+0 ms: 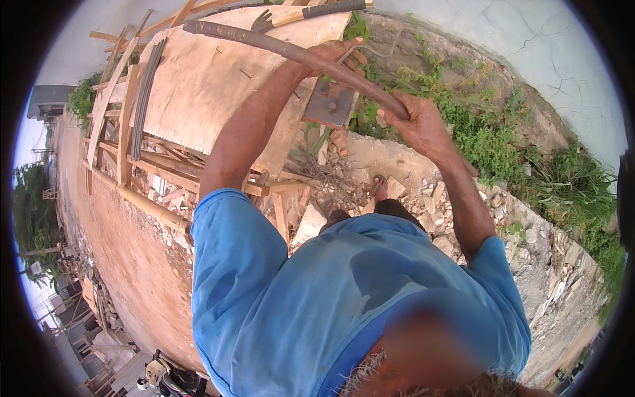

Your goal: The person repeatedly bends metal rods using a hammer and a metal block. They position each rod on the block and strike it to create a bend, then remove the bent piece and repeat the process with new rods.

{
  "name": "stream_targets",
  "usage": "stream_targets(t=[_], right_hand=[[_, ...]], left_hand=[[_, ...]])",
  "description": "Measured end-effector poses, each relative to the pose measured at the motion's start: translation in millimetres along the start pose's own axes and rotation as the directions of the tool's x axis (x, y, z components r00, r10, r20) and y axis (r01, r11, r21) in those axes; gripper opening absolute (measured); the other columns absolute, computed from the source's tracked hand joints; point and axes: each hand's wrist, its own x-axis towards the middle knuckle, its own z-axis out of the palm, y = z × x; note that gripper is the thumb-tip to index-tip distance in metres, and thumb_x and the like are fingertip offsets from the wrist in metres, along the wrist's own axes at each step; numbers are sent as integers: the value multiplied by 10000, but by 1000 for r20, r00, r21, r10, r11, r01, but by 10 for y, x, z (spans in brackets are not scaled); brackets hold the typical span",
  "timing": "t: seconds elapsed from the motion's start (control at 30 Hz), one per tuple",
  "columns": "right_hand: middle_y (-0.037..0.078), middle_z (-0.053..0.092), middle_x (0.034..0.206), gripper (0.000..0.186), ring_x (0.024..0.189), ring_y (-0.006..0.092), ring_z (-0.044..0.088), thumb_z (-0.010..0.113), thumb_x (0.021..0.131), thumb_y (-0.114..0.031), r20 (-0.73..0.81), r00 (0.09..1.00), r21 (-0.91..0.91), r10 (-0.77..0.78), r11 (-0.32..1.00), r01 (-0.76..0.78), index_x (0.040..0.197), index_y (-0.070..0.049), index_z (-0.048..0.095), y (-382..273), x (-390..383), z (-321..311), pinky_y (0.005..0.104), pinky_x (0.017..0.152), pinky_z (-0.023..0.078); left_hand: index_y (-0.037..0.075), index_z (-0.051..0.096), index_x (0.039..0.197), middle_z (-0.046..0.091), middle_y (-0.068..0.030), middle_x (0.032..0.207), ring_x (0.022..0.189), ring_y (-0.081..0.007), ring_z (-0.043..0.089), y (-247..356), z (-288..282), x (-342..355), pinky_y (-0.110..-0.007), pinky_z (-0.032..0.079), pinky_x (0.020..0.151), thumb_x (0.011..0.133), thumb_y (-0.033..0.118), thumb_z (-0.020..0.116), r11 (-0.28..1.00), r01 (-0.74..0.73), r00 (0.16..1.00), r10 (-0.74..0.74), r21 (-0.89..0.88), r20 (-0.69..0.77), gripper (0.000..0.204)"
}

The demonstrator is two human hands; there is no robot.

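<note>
A long, dark brown, slightly curved bar (pixel 254 41) slants across the top of the head view, its far end raised over the boards at the left. My right hand (pixel 418 122) is wrapped round its near end. Farther along, my left hand (pixel 325 54) is under the bar, holding it from below, its fingers partly hidden. A thin bent metal rod (pixel 374 48) shows right beside these fingers; whether they touch it I cannot tell. Just below the bar, a dark steel plate (pixel 329 104) with short pegs lies at the bench's edge.
Nails stand up from the plywood bench top (pixel 198 79). A bundle of thin steel rods (pixel 148 96) lies on its left side, a forked tool with a black-wrapped handle (pixel 334 8) at the back. Rubble (pixel 436 205) surrounds my feet. Weeds (pixel 483 139) grow along the wall at the right.
</note>
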Motion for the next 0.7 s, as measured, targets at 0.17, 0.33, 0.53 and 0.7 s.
stream_targets(t=[0.17, 0.33, 0.53, 0.7], right_hand=[[105, 506, 611, 291, 552, 190, 504, 726, 897, -298, 109, 994, -83, -31, 996, 40, 995, -31, 664, 104, 198, 249, 382, 560, 413], [107, 547, 627, 291, 559, 218, 542, 737, 880, -299, 120, 991, -142, -64, 987, 81, 958, -25, 674, 295, 388, 467, 409, 569, 426], [97, 623, 675, 313, 609, 213, 599, 760, 839, -326, 243, 965, -92, 97, 993, -77, 950, -39, 697, 382, 471, 456, 394, 615, 468], [16, 553, 605, 284, 514, 106, 499, 774, 867, -285, 221, 970, 138, 105, 981, -138, 818, -28, 661, 518, 440, 516, 320, 474, 379]], left_hand=[[50, 619, 1285, 704, -91, 1008, 879, -173, 640, 17, -93, 90, -310, 518, 827, 1013, 561, 451, 916, -292, 956, 291, -275, -44, 603], [47, 694, 1175, 711, -86, 945, 803, -212, 654, -278, 5, 436, -385, 489, 711, 875, 573, 648, 960, -144, 952, 200, 240, -233, 607], [98, 720, 1064, 686, -213, 828, 852, -354, 676, -535, 123, 536, -475, 513, 770, 900, 470, 611, 697, -333, 794, 571, 635, -210, 420], [74, 718, 945, 679, -210, 802, 822, -384, 667, -507, 220, 474, -489, 516, 766, 937, 460, 555, 630, -328, 726, 645, 704, -239, 420]])
